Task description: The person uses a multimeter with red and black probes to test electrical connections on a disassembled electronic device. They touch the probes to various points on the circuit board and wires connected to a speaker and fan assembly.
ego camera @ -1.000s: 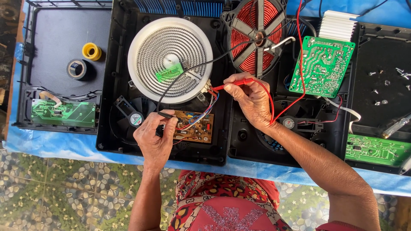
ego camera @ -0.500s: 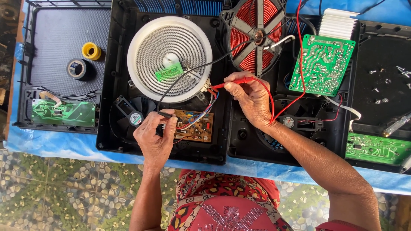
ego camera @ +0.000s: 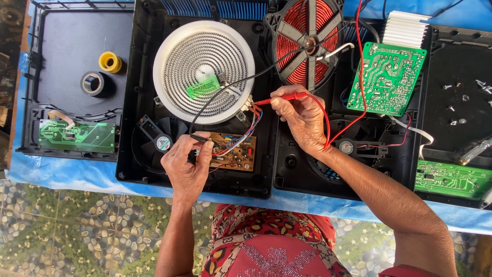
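Two test probes are on an opened cooker: the right hand (ego camera: pixel 302 120) pinches the red probe (ego camera: pixel 279 98) at the white radiant heating element's (ego camera: pixel 204 72) terminals, left hand (ego camera: pixel 187 161) pinches the black probe (ego camera: pixel 200 137) just above the brown circuit board (ego camera: pixel 233 152), casing unassembled.

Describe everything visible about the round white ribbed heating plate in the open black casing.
The round white ribbed heating plate lies flat in the black casing, ceramic-looking, with concentric grey coil rings. A small green part sits near its centre. A black lead crosses it. The red probe in the right hand meets wired terminals at its lower right edge.
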